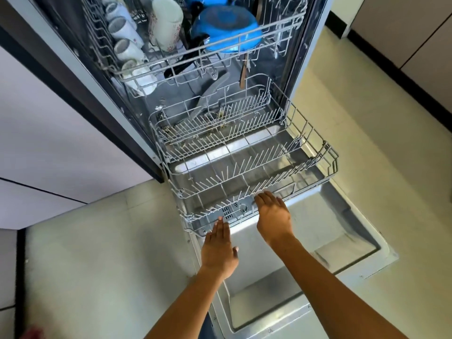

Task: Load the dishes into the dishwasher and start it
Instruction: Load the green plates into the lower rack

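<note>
The left hand (219, 250) lies flat, fingers straight and together, tips on the front rim of the lower rack (247, 167); its grip is released, holding nothing; the right hand (272, 216) reaches to the same rim with fingers spread, whether curled over the wire I cannot tell; the rack stands pulled out over the open door (318, 241), bare of dishes; the upper rack (200, 52) carries white mugs (122, 28), a tall cup (166, 20) and a blue bowl (225, 28); its far end is cut off by the top edge; dark specks at the tub floor are hard to make out.
</note>
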A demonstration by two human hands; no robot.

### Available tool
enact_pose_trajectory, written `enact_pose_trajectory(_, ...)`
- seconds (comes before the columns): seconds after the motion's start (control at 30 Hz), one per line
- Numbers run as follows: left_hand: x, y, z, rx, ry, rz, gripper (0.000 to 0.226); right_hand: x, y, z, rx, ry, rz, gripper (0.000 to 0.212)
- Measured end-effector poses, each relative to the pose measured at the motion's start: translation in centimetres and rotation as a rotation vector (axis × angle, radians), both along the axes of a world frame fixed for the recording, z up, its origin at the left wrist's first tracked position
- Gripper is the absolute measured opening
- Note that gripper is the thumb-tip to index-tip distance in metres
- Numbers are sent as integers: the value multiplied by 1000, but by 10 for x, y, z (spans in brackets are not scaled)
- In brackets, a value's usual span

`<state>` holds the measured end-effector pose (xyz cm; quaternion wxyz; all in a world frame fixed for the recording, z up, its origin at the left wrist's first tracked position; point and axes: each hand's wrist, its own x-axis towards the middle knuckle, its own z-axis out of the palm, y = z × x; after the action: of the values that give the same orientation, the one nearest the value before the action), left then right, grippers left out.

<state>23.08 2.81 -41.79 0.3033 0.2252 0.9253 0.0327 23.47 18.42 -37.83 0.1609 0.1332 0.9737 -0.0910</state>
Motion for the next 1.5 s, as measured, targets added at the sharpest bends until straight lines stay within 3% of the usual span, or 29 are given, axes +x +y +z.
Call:
enact_pose_trajectory(0.33, 3, -5, 7, 44, 18, -25, 63, 13, 3, -1, -2, -121, 41, 67)
enact_pose_trajectory(0.53, 8, -20, 64, 296, 62, 80, 51, 14, -9, 35, -285, 35, -149, 45)
enact_pose_trajectory(0.67, 9, -44, 148, 449, 112, 128, 41, 23, -31, 99, -387, 120, -159, 31)
enact_pose_trajectory(0.83, 14, -105, 309, 626, 299, 228, 45, 41, -82, 246, -463, 241, -57, 26)
enact_pose_trajectory(1.03, 50, -204, 453, 626, 566, 426, 41, 61, -178, 400, -505, 449, 120, 26)
enact_pose_trajectory(1.17, 51, -277, 490, 636, 656, 569, 36, 38, -243, 457, -591, 534, 203, 36)
enact_pose_trajectory(1.23, 46, -312, 500, 634, 711, 649, 29, 14, -275, 476, -612, 566, 257, 28)
enact_pose_trajectory(1.37, 25, -395, 509, 587, 767, 793, 39, -53, -346, 501, -672, 629, 356, 23)
enact_pose_trajectory(1.5, -11, -478, 512, 551, 798, 859, 34, -122, -413, 511, -720, 716, 387, 19)
